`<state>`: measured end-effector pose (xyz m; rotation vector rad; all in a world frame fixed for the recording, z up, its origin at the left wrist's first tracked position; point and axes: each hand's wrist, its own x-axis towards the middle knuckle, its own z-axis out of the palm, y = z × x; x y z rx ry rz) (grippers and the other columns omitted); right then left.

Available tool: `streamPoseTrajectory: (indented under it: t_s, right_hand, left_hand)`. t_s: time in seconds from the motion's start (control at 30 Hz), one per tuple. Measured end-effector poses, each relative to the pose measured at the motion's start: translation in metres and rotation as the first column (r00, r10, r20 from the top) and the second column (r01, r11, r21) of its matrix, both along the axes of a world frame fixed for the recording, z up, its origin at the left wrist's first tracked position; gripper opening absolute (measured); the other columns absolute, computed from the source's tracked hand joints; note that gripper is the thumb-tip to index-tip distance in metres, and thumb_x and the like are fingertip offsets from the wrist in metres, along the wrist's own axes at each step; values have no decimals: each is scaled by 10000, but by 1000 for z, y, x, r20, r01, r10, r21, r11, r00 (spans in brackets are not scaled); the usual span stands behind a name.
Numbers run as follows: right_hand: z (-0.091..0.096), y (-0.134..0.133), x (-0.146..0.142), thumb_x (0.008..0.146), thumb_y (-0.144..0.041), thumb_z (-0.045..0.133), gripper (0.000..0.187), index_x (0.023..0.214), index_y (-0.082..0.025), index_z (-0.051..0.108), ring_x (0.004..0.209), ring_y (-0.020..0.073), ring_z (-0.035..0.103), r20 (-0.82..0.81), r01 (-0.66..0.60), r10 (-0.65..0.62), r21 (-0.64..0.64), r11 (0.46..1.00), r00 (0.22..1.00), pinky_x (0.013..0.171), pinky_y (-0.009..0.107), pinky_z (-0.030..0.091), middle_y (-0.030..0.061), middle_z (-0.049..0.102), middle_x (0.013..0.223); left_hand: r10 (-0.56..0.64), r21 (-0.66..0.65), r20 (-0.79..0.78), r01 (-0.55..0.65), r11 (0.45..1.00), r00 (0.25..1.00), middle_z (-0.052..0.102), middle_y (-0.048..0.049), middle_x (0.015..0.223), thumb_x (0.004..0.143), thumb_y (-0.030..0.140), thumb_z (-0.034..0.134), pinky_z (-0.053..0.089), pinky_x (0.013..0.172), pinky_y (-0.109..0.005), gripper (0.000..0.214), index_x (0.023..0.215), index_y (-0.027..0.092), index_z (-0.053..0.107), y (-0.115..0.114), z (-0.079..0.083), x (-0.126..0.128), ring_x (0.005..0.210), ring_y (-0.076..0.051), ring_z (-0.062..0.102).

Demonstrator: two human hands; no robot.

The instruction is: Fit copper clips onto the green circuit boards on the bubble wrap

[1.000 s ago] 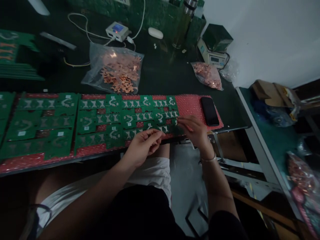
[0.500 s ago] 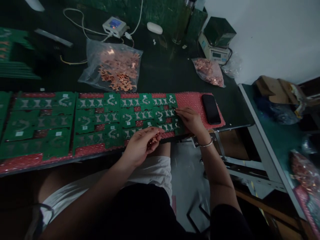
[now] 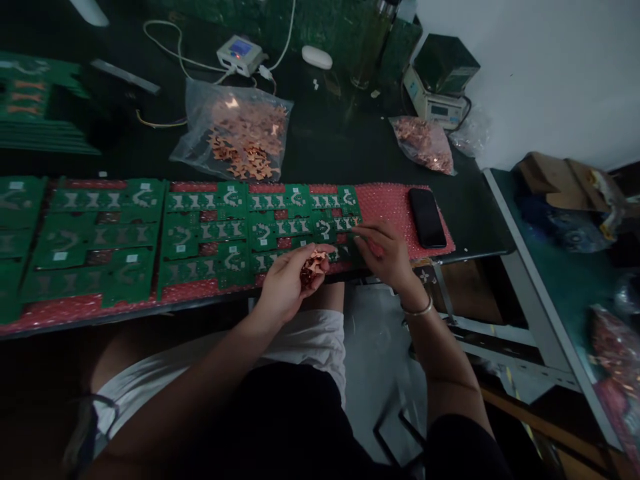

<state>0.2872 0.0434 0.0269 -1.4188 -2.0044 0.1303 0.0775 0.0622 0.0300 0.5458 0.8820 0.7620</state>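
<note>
- Copper pieces (image 3: 315,267): clumped in the left hand (image 3: 290,277), at the mat's (image 3: 383,200) near edge.
- Left hand: curled around them.
- Right hand (image 3: 387,253): open, fingers parted, over the mat.
- Boards (image 3: 220,231): in a row on the mat.
- Phone (image 3: 427,218): on the mat's right end.
- Large bag (image 3: 245,133): beyond the mat.
- Scale (image 3: 436,109): beyond the mat's right end.

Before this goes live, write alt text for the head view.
A person's left hand cups copper-colored pieces while the right hand is at the right end of a row of green circuit boards on red bubble wrap. A black smartphone lies farther right; a clear plastic bag of similar pieces lies behind the boards.
</note>
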Motion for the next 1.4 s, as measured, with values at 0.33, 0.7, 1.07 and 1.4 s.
streamPoseTrajectory:
  t_s: [0.33,0.7,1.07,1.4]
  right_hand:
    - [13,-17,-44,899,-276,687,132,1014,-215,713,912,176,632,-194,-117,103,-63,991,975,827,340,561,55,667,935]
    - [19,-18,-33,946,-143,579,254,1164,-233,674,921,174,625,-148,-185,187,29,982,971,827,366,568,75,660,987]
    - [13,-12,-20,932,-182,630,199,1108,-236,703,992,176,673,-137,-178,181,29,984,974,863,367,588,73,722,1074]
    - [-21,30,15,985,-214,525,227,1094,-219,724,1044,205,670,73,-50,52,-36,998,996,952,425,566,77,739,1123]
  left_hand:
    - [6,36,-15,-5,999,1000,590,0,607,728,496,722,313,400,-178,376,856,142,728,-7,-2,4,453,-76,476]
    - [-74,175,-21,76,982,997,521,28,573,711,376,789,241,400,-169,276,687,141,646,-4,-6,2,434,-36,369]
    - [10,305,-121,27,952,993,495,33,565,792,412,736,262,417,-184,269,758,152,679,-8,-10,5,453,-53,391]
    - [50,44,23,-51,998,998,537,-2,627,750,417,745,252,392,-160,290,756,127,736,-5,-4,-2,444,-44,438]
